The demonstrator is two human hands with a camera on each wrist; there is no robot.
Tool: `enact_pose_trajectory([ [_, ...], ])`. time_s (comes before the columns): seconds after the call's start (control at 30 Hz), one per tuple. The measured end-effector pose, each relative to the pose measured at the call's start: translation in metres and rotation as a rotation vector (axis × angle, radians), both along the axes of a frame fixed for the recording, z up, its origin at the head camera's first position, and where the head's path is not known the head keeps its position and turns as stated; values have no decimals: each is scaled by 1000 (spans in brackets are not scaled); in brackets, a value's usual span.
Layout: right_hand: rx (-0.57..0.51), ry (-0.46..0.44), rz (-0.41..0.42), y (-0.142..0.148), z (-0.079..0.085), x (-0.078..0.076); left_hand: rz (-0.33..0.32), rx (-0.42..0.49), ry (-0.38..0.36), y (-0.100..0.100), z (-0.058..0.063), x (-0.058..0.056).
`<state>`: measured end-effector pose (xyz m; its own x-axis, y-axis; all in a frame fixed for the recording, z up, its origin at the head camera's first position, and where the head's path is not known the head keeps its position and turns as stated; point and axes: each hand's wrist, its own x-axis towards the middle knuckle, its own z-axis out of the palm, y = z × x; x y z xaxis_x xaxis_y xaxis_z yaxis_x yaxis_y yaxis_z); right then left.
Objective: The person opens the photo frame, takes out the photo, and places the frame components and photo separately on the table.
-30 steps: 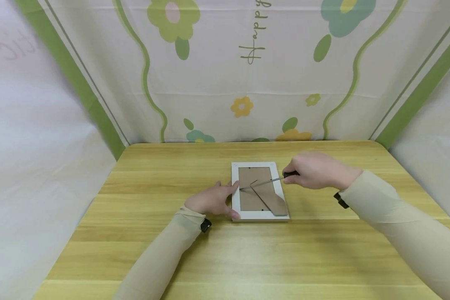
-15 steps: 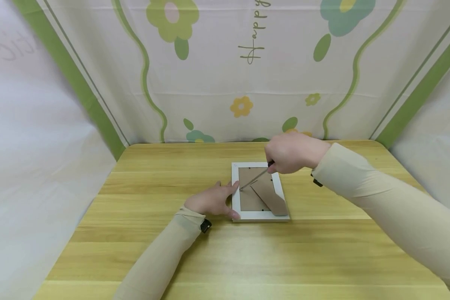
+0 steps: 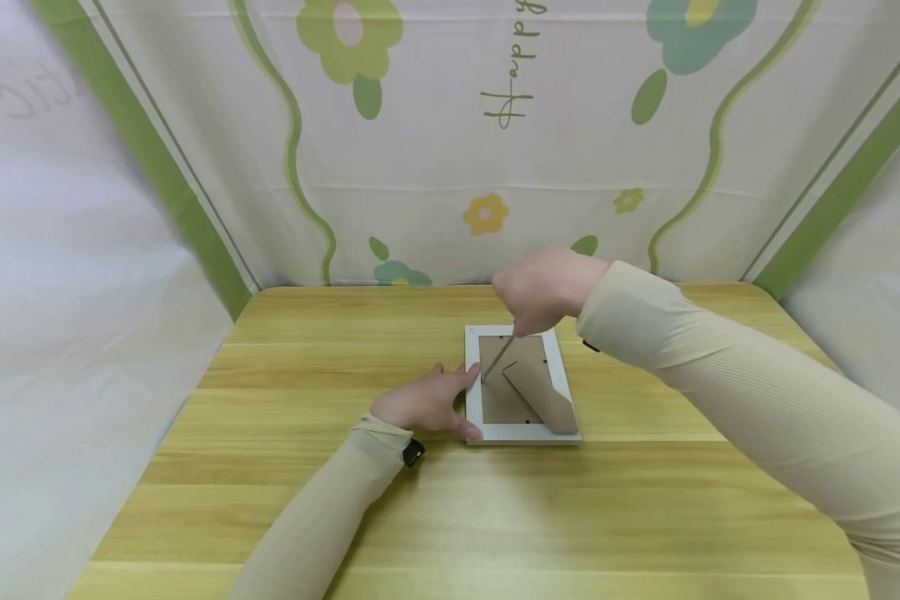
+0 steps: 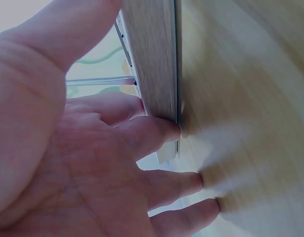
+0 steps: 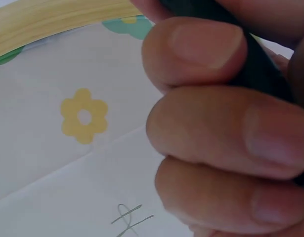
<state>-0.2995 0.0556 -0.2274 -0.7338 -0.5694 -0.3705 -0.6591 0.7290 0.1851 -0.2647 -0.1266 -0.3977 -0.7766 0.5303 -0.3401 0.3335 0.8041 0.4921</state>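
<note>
A white picture frame (image 3: pixel 512 432) lies face down on the table, its brown backing board (image 3: pixel 498 406) and folding stand leg (image 3: pixel 543 396) showing. My left hand (image 3: pixel 427 402) rests along its left side, the thumb at the near corner. In the left wrist view, extended fingers touch the frame's wood-toned side edge (image 4: pixel 154 54) and the tabletop. My right hand (image 3: pixel 546 287), above the far part of the frame, grips a screwdriver (image 3: pixel 499 358) by its dark handle (image 5: pixel 268 69). The tilted shaft reaches down to a small dark tab at the board's left edge.
The wooden table (image 3: pixel 307 400) has rounded far corners. Behind it hangs a white cloth (image 3: pixel 420 150) with printed flowers, and more white cloth stands at both sides. Several small dark tabs sit around the backing board's border.
My right hand has swung left and upward, so the screwdriver shaft stands steeper while its tip stays at the board's left edge. The left hand and frame have hardly moved.
</note>
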Motion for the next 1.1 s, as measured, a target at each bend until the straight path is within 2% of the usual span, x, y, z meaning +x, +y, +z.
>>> enact_pose_trajectory([
  [0.27, 22, 0, -17, -17, 6, 7, -6, 6, 3, 0, 1, 0],
  [0.63, 95, 20, 5, -37, 10, 13, -4, -10, 6, 0, 0, -1],
  [1.1, 96, 32, -8, -42, 12, 19, 0, 9, 3, -1, 0, -1],
])
